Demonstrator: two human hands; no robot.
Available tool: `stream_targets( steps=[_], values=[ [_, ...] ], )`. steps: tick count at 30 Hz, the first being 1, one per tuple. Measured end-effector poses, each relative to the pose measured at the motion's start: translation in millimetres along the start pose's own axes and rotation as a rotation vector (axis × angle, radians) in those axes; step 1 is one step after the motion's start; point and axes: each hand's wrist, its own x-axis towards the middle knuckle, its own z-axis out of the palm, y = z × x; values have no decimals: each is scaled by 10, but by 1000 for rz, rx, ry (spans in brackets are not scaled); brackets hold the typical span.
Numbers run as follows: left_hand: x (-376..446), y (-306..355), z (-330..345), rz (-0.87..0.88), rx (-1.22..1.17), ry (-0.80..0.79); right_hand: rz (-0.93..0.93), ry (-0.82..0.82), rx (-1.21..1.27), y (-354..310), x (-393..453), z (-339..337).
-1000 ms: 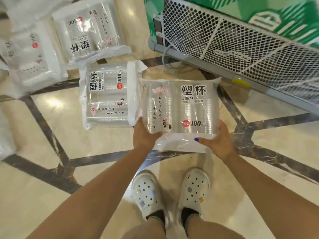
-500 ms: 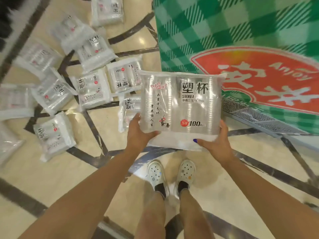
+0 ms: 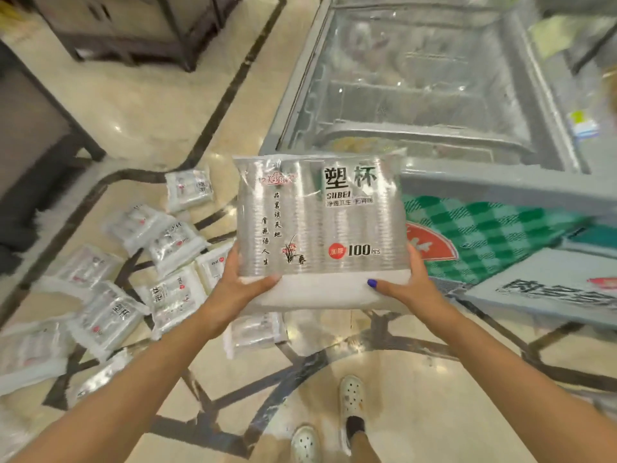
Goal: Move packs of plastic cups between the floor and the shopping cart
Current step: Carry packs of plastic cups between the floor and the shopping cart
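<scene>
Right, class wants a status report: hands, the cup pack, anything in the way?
Left hand and right hand both grip held pack by its lower corners. Pack up off floor, upright, label readable. More packs scattered on floor at left. Chest freezer close ahead.

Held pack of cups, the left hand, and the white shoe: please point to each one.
Held pack of cups [image 3: 320,222], head view, middle of its printed front.
Left hand [image 3: 240,289], head view, back of the hand.
White shoe [image 3: 350,396], head view, its perforated top.

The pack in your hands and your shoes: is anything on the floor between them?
Yes. In the head view, another pack lies on the floor below the held pack, above the shoes.
</scene>
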Motion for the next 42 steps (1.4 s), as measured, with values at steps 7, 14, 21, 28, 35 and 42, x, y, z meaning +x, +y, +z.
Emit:
stream_targets(
  steps=[7,14,21,28,35,42],
  values=[
    [-157,979,472,201,52,-206,-78,151,93,-523,-754,-611],
    [-238,1738,1794,353,189,-433,-115,478,143,-551,-1470,-1736],
    [-443,2023,3733,419,220,-704,-127,714,246,-73,-2296,-3078],
    [-880,2175,5790,435,309,-980,-95,967,352,527,-3249,-4416],
    [-1440,2262,7575,500,465,-1196,-30,1209,375,1061,-4120,-5463],
    [-1756,2343,9148,583,556,-1418,25,1461,424,1472,-4539,-6174]
  ],
)
